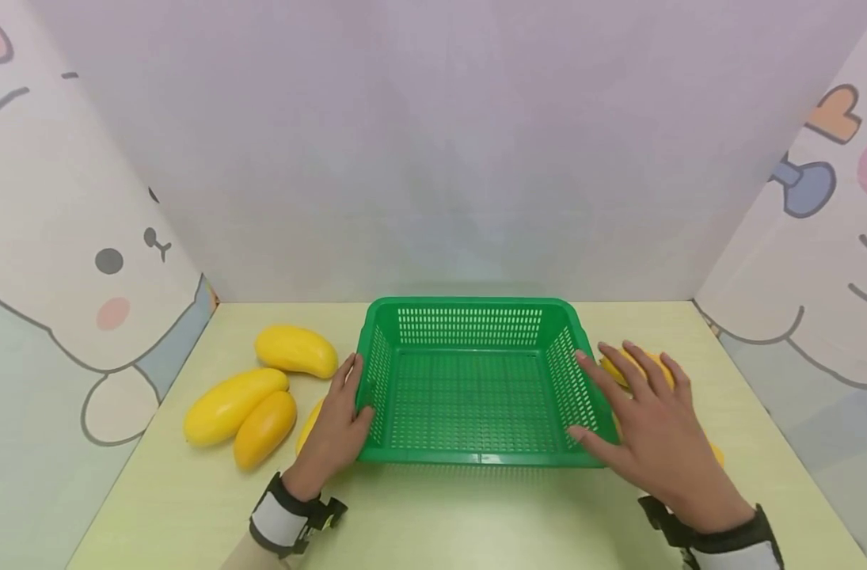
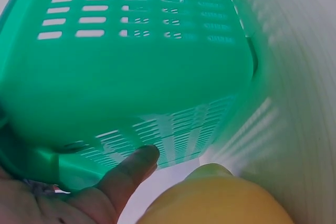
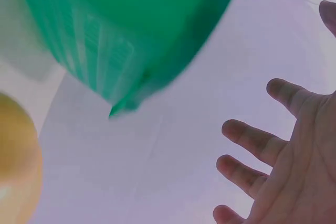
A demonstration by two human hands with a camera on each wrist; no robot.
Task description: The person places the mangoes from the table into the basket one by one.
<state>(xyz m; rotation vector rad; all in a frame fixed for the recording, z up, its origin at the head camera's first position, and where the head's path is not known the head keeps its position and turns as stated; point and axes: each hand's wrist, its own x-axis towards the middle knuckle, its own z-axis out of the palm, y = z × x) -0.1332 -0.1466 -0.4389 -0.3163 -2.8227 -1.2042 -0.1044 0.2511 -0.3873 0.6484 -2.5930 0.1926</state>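
A green plastic basket [image 1: 480, 457] with slotted walls and nothing in it stands on the table in the head view. At its left side, my left hand [image 1: 336, 431] holds the rim, thumb over the edge and fingers along the outside. The left wrist view shows a finger [image 2: 131, 171] against the outer wall, with a yellow mango [image 2: 215, 203] close below. My right hand [image 1: 654, 443] hovers by the right rim with its fingers spread. In the right wrist view its palm holds nothing, and a gap separates its fingers from the basket [image 3: 131, 24].
Left of the basket lie several yellow mangoes, among them one at the back [image 1: 296, 351] and a smaller one [image 1: 265, 430]. Another mango [image 1: 310, 419] is partly behind my left hand. More yellow fruit [image 1: 664, 368] shows behind my right hand. Printed panels [image 1: 447, 158] enclose the table.
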